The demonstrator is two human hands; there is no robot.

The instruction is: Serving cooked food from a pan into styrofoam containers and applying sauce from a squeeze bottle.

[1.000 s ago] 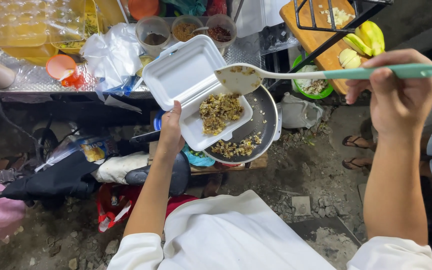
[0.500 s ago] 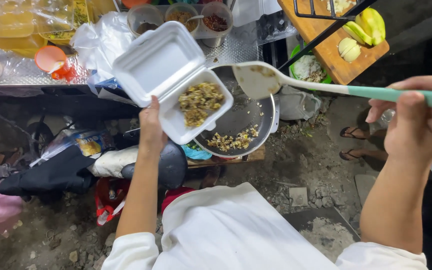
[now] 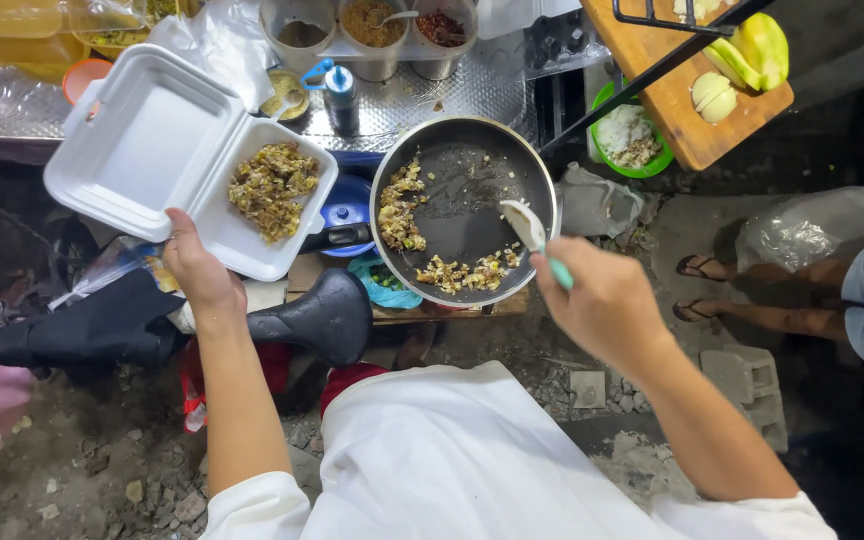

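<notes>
Left hand closed on the near edge of the open white foam clamshell box, held in the air left of the round dark metal pan; fried food sits in the tray half nearest the pan. Right hand gripping the green-handled white spatula, blade inside the pan's right rim. Judgement: box is light, flexible, easily cracked; best supported under the loaded tray, not by the lid.

My left arm reaches straight forward, bare from a white sleeve, and my left hand is curled in a grip with the thumb on top. My right arm angles inward, and my right hand is closed in a fist.
</notes>
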